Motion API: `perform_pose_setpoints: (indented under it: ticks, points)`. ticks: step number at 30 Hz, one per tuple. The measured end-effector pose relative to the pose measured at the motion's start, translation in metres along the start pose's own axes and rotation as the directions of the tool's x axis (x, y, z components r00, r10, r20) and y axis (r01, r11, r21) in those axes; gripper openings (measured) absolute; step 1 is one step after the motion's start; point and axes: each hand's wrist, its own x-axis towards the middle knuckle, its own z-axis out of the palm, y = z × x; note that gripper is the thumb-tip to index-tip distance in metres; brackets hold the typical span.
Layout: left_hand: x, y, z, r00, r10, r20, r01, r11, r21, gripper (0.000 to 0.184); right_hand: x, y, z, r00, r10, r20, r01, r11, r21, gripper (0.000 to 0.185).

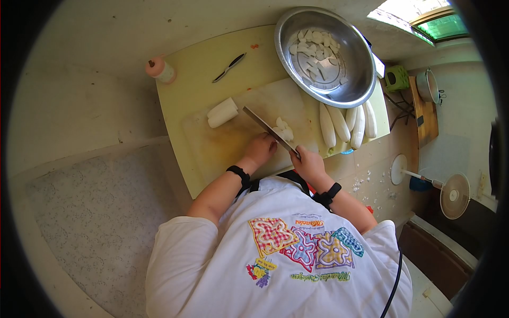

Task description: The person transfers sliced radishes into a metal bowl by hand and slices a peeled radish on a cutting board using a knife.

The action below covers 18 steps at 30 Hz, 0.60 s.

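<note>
My right hand [308, 163] grips the handle of a kitchen knife [265, 125], its broad blade slanting up and left over the whitish cutting board [207, 151]. Close against the blade's left side, my left hand [259, 150] has its fingers curled; whatever they hold is hidden under them. Several white slices [283, 129] lie just right of the blade. A thick piece of white radish [222, 112] rests on the board beyond my left hand. To the right, several long peeled white radishes [339, 123] lie side by side.
A large steel basin [283, 50] with white slices stands at the table's far right. A dark peeler-like tool [229, 68] and a pink-capped bottle [160, 70] are on the yellowish table [193, 58]. A fan [455, 196] stands on the floor at right.
</note>
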Motion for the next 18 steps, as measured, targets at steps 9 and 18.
perform_pose_setpoints:
  ticks: [9,18]
  points:
    - [-0.0011,-0.0049,0.0052,0.999,-0.038,0.010,0.038,0.999,-0.010,0.013,0.0002,-0.0033,0.0012,1.000,-0.014,0.002,0.014,0.999,-0.040,0.027]
    - [-0.0021,-0.0024,0.0030,0.999,-0.037,0.003,0.037,0.999,0.001,0.014,0.0003,-0.0055,0.0048,1.000,-0.006,-0.002,0.006,0.998,-0.068,0.026]
